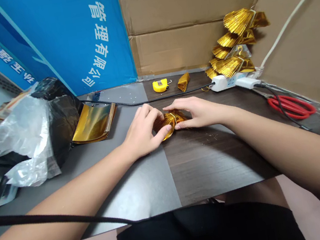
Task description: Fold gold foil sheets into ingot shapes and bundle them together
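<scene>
Left hand (141, 131) and right hand (197, 113) pinch a gold foil bundle (168, 122), apparently thread-tied; squeezing too hard could crease it.

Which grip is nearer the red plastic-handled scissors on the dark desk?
Right. The right grip is closer, to the left of the red plastic-handled scissors; the left grip is farther left, beyond the crumpled gold foil bundle between the two grips.

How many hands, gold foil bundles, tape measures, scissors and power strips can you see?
Hands, left hand and right hand: 2
Gold foil bundle: 1
Yellow tape measure: 1
Red scissors: 1
White power strip: 1
Total: 6
</scene>
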Available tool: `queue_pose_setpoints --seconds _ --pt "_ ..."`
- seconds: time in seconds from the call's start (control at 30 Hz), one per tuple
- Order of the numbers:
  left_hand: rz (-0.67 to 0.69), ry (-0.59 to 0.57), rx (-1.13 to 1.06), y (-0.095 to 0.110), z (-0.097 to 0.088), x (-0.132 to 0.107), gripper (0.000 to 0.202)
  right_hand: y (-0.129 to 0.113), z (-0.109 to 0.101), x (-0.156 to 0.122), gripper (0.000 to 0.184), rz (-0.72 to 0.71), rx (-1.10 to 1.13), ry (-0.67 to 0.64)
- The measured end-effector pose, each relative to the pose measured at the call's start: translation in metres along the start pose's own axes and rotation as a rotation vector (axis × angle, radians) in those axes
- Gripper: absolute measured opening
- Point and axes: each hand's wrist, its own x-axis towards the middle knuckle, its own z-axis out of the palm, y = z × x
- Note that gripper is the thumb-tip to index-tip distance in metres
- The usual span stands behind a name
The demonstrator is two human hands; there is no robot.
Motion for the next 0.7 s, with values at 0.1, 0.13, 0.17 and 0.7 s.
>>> queue_pose_setpoints --seconds 0.1,0.13,0.17,0.7 --pt "0.001 0.019 0.001 0.0 0.002 0.0 0.039 0.0 0.004 -0.001 0.059 0.019 0.01 -0.03" --pt "0.011 -0.011 -0.017 0.001 0.002 0.0 0.045 -0.001 0.005 -0.002 0.065 0.034 0.001 -0.04" --pt "0.022 -0.051 -0.036 0.001 0.003 -0.001 0.052 -0.001 0.005 -0.002 0.07 0.05 -0.011 -0.049" --pt "-0.097 -0.369 0.19 0.016 0.006 0.001 0.077 0.0 0.013 -0.006 0.075 0.186 -0.188 -0.193"
